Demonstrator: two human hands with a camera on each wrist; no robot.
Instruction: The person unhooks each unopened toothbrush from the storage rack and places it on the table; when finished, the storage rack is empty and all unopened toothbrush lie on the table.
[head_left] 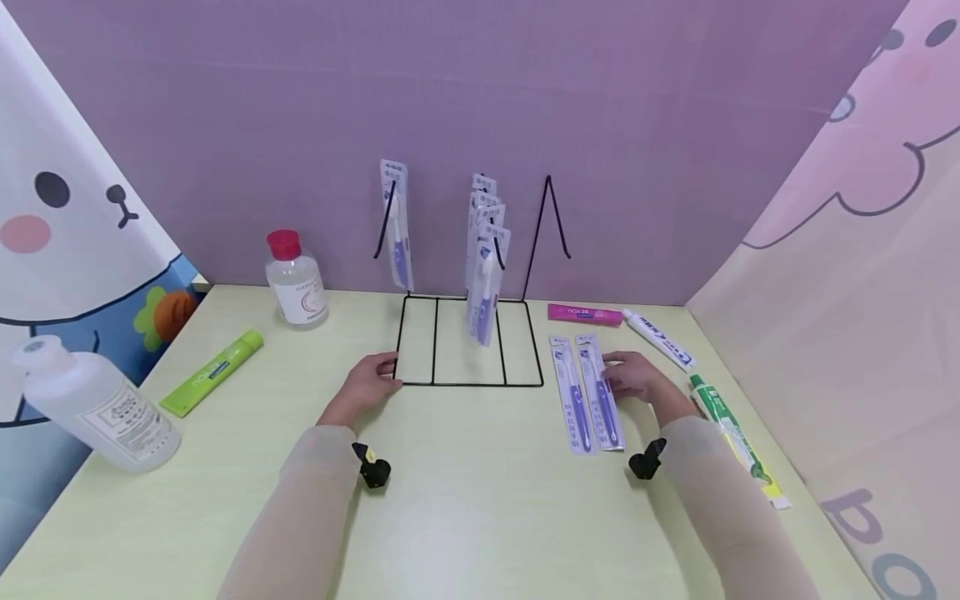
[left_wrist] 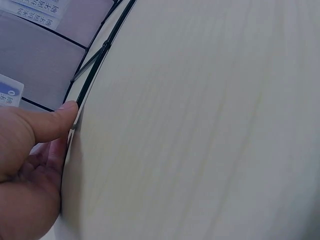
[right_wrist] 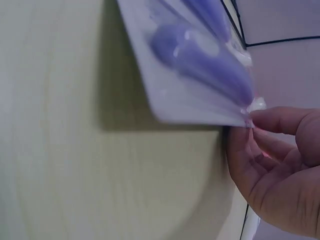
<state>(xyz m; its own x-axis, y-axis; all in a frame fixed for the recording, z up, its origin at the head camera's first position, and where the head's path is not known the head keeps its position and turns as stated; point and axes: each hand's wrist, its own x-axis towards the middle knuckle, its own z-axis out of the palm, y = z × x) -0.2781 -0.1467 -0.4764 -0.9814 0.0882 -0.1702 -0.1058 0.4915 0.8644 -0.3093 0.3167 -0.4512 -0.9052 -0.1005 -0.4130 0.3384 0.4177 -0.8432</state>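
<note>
A black wire display rack (head_left: 468, 385) stands at the back of the table. My left hand (head_left: 366, 386) grips its front left corner, thumb on the wire in the left wrist view (left_wrist: 45, 125). One packaged toothbrush (head_left: 397, 229) hangs on the rack's left hook, and several more packs (head_left: 487, 279) hang in a row on the middle one; the right hook (head_left: 550, 192) is bare. Two purple toothbrush packs (head_left: 572, 400) lie side by side right of the rack. My right hand (head_left: 637, 382) pinches the edge of the right-hand toothbrush pack (right_wrist: 200, 65), which tilts off the table.
At the left are a white pump bottle (head_left: 112, 408), a green tube (head_left: 213, 372) and a clear bottle with a red cap (head_left: 298, 283). On the right lie a pink tube (head_left: 585, 314), a white tube (head_left: 658, 339) and a green-yellow toothpaste tube (head_left: 735, 433).
</note>
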